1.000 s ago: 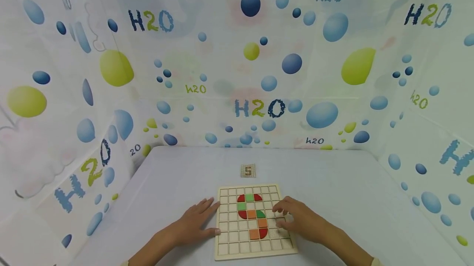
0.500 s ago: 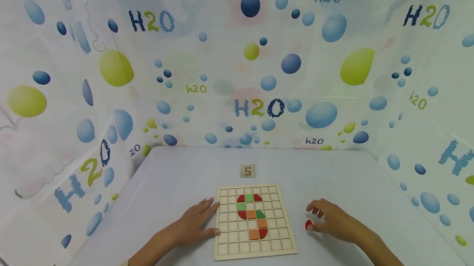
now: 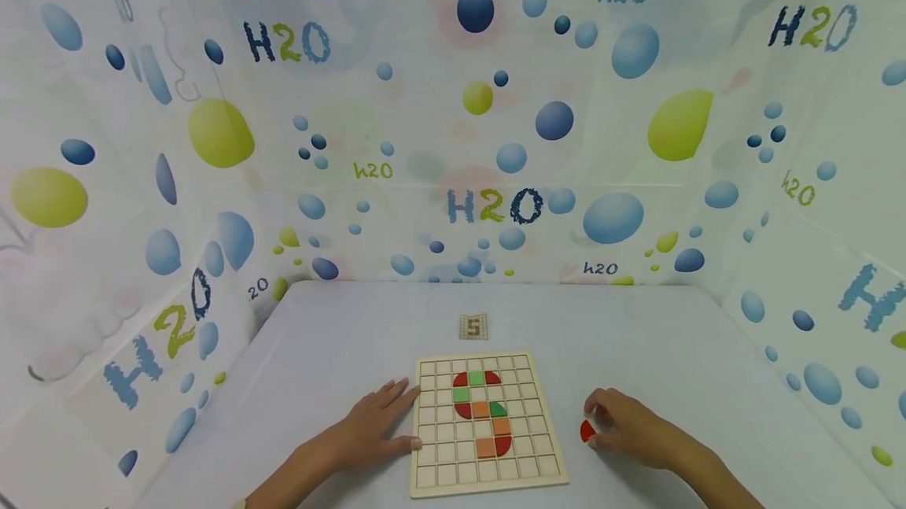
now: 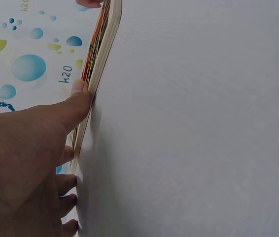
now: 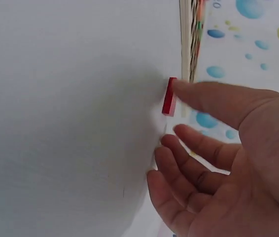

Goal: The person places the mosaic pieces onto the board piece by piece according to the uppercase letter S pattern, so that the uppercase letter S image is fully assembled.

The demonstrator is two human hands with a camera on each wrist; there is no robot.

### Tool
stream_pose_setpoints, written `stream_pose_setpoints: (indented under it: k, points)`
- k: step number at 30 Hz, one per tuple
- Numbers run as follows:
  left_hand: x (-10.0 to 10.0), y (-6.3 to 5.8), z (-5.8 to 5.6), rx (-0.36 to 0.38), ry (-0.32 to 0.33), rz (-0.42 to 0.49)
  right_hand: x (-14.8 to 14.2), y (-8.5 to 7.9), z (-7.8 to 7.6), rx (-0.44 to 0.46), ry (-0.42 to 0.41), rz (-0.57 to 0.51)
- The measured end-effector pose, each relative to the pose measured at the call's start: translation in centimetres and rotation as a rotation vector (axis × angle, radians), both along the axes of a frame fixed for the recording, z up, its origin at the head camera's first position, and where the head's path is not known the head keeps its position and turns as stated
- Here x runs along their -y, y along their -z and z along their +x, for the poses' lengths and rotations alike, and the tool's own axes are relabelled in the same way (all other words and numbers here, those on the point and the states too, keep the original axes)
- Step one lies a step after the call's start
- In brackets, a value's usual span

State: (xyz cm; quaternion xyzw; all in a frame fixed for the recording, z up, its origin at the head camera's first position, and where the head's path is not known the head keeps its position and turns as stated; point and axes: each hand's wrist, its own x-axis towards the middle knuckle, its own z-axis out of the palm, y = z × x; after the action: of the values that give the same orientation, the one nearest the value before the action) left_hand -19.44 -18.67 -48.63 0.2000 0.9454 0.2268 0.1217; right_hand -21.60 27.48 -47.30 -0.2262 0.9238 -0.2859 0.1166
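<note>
A wooden grid board (image 3: 439, 471) lies on the table, bearing an S shape of red, green and orange pieces. My left hand (image 3: 370, 424) rests at the board's left edge with its fingers spread; in the left wrist view the thumb and fingertips touch the board's side. To the right of the board, my right hand (image 3: 626, 430) is over the table beside a red quarter-circle tile (image 3: 587, 431). The right wrist view shows the thumb tip at the red tile (image 5: 168, 101), with the other fingers loosely bent and apart from it.
A small pattern card (image 3: 473, 327) with an S on it lies behind the board. The white table (image 3: 354, 320) is bounded at the back and sides by a curtain (image 3: 410, 100) printed with drops and H2O.
My right hand has moved right, from over the board's right edge to the red tile. Since half a second ago its fingers have bent inward and the tile has shifted slightly. My left hand stays put.
</note>
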Motion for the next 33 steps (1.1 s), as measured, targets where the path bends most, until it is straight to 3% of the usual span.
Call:
stream_pose_setpoints:
  k: [4, 9, 21, 33]
  points:
    - [0.1, 0.1, -0.1, -0.003, -0.003, -0.001, 0.7, 0.2, 0.0, -0.005, 0.049, 0.041]
    - [0.0, 0.2, -0.1, -0.001, -0.007, -0.008, 1.1, 0.3, 0.2, -0.054, 0.004, 0.064]
    - [0.0, 0.0, 0.0, -0.001, -0.005, -0.004, 1.4, 0.2, 0.4, -0.078, -0.08, -0.041]
    - [0.0, 0.2, -0.1, 0.005, -0.013, -0.017, 2.4, -0.1, 0.0, -0.098, -0.085, -0.084]
